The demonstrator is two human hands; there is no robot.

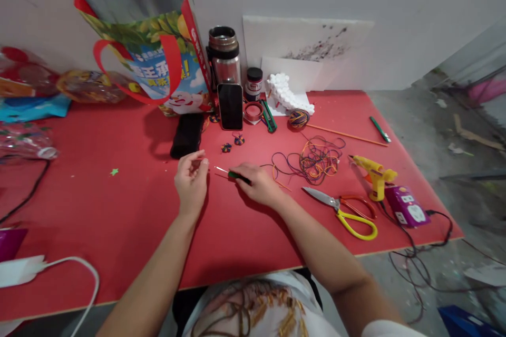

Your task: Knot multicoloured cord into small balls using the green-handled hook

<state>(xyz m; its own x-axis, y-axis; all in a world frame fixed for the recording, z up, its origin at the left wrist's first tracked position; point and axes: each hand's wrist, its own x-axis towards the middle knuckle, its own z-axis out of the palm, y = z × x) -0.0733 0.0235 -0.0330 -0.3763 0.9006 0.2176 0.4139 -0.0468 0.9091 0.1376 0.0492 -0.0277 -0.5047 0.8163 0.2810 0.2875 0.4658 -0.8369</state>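
My right hand (256, 183) is closed around the green handle of a thin metal-shafted tool (239, 176), its bright shaft pointing left. Whether its tip is hooked is too small to tell. Just left of that tip is my left hand (191, 181), with curled fingers and the thumb close to the index finger. Anything pinched there is too small to make out. Beyond the hands lie two small multicoloured yarn pieces, one knotted piece (226, 147) and another piece (239, 140). To the right sits a loose tangle of dark and orange yarn (318, 162).
On the red table (118, 221), scissors (336, 205), a yellow glue gun (373, 173) and a purple power box (407, 208) lie right. A phone (231, 107) leans against a steel flask (225, 57). Behind are a shopping bag (154, 57), yarn ball (299, 118) and green cutter (269, 116).
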